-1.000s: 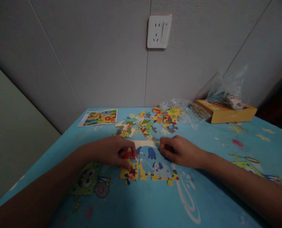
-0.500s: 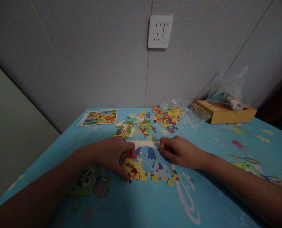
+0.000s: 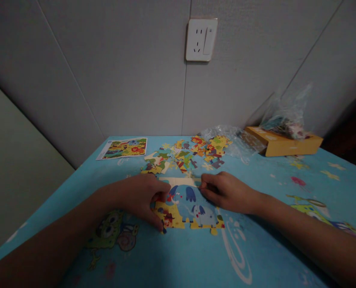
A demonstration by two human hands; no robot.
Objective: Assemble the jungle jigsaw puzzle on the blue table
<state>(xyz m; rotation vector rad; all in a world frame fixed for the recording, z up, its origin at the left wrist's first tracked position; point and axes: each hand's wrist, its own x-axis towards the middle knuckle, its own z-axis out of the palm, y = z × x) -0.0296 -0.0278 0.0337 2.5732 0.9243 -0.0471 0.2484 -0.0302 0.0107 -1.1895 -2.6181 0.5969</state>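
A partly joined jigsaw (image 3: 190, 206) with blue elephants lies on the blue cartoon tablecloth (image 3: 178, 256). My left hand (image 3: 141, 196) rests on its left side, fingers curled and pressing the yellow and red pieces, thumb at the bottom left corner. My right hand (image 3: 226, 191) sits at the jigsaw's upper right edge with its fingers pinched on the edge of a piece. Behind the jigsaw lies a heap of loose pieces (image 3: 186, 154).
A printed reference picture (image 3: 123, 148) lies at the back left. Crumpled clear plastic (image 3: 226, 138) and a yellow box (image 3: 282, 144) with a plastic bag on it stand at the back right. A wall socket (image 3: 201, 39) is above.
My left hand has slid down and left along the jigsaw's left side, its thumb now at the bottom corner. My right hand has stayed put.
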